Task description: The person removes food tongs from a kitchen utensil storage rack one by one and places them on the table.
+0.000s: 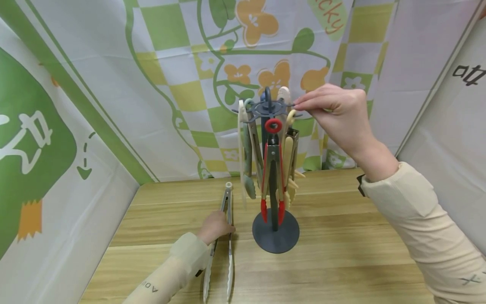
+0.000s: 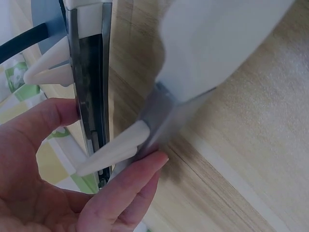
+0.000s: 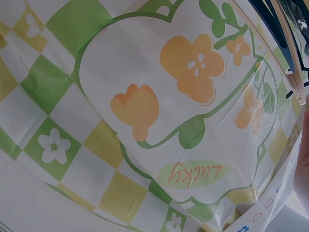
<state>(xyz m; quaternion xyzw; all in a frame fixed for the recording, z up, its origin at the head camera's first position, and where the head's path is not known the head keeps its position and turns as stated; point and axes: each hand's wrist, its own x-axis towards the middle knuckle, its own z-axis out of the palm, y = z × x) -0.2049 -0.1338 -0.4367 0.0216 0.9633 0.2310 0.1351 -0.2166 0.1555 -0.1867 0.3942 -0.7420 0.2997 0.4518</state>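
My left hand (image 1: 215, 228) grips a pair of metal tongs (image 1: 227, 198) with white scalloped tips, low over the table left of the rack. In the left wrist view the thumb lies against one tong arm (image 2: 89, 72) and the fingertips (image 2: 145, 169) against the other; the arms are spread apart. My right hand (image 1: 343, 114) pinches the end of a hook arm on the dark rotating utensil rack (image 1: 268, 109). Red-tipped tongs (image 1: 263, 211) hang at its front, green tongs (image 1: 248, 185) at the left and cream-colored ones (image 1: 288, 152) at the right. The right wrist view barely catches the hand.
The rack's round dark base (image 1: 276, 245) stands on a wood-grain table (image 1: 349, 236). Behind it hangs a printed cloth (image 1: 171, 84) with green and yellow checks and orange flowers. Further cloth walls (image 1: 452, 169) close in both sides.
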